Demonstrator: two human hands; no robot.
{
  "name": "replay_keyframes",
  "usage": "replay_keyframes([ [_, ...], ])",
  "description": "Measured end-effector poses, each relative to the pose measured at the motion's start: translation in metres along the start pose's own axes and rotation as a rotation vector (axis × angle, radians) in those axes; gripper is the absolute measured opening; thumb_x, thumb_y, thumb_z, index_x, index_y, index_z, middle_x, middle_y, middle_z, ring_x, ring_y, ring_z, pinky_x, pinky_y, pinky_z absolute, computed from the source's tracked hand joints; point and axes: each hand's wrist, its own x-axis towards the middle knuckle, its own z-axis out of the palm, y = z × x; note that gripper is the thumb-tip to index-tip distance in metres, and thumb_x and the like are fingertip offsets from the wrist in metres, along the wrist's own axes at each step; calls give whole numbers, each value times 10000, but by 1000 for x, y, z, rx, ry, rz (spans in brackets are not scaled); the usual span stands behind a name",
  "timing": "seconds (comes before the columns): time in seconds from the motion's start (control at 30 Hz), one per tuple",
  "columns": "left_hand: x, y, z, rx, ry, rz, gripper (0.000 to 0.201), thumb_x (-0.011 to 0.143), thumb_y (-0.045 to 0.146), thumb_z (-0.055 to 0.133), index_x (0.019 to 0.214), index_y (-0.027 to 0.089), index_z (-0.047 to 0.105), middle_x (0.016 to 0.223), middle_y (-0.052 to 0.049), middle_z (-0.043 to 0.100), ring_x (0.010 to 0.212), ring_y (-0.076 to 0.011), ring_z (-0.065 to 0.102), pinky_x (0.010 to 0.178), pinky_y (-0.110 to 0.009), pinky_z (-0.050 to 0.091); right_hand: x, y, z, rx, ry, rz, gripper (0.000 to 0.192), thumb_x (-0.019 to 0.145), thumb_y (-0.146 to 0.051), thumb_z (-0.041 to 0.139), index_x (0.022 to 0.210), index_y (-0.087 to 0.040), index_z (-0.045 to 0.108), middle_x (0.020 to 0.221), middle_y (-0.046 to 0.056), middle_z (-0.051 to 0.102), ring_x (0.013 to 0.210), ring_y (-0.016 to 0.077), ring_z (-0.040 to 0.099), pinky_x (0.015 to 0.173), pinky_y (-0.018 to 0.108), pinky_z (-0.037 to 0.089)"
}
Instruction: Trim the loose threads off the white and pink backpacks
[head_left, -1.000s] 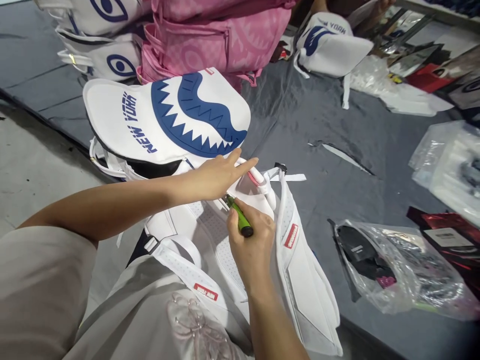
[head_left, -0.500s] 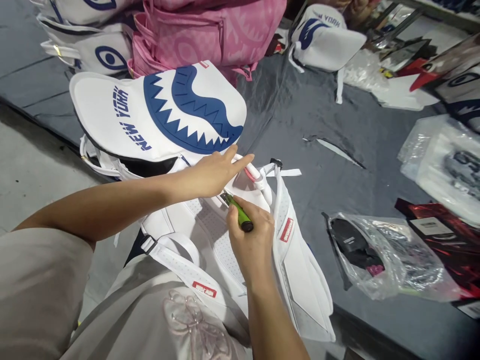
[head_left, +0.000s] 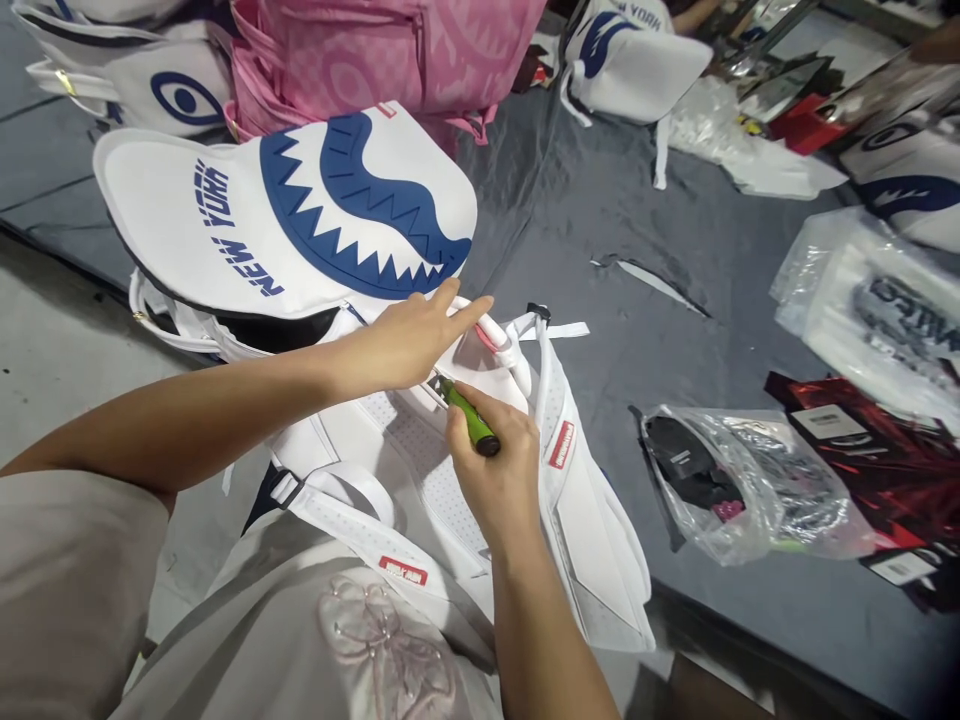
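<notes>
A white backpack (head_left: 420, 450) lies back-up across my lap, its straps (head_left: 570, 450) spread to the right. My left hand (head_left: 409, 340) presses flat on its top near the white-and-pink carry handle (head_left: 504, 345), fingers stretched out. My right hand (head_left: 495, 470) grips a green lighter (head_left: 469, 420), its metal tip pointed at the bag just under my left hand. Behind lies another white backpack (head_left: 225, 220) with a blue shark mouth and "NEW YORK" lettering.
A pink backpack (head_left: 390, 50) and white bags with eye prints (head_left: 165, 90) stand at the back left. A further white bag (head_left: 637, 60) lies at the back. Clear plastic bags (head_left: 750, 490) and red packaging (head_left: 885, 450) lie on the grey sheet (head_left: 637, 220) at right.
Both hands keep their hold and position on the bag. The view has shifted, so everything sits a little further left and higher in the picture.
</notes>
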Motion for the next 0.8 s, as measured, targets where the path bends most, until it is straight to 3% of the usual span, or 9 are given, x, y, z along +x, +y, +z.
replay_keyframes([
  [0.33, 0, -2, 4, -9, 25, 5, 955, 841, 100, 581, 1593, 318, 34, 1644, -178, 135, 1147, -308, 593, 840, -364, 502, 6, -5, 1, 106, -92, -60, 263, 872, -240, 591, 1086, -227, 743, 1064, 53, 763, 1007, 231, 700, 946, 456, 541],
  [0.8, -2, 0, -1, 30, 4, -2, 967, 812, 30, 547, 1596, 291, 45, 1640, -193, 152, 1158, -313, 602, 819, -354, 510, 7, -7, -2, -18, -126, -77, 271, 877, -244, 569, 1092, -219, 731, 1069, 77, 757, 1002, 257, 696, 931, 495, 525],
])
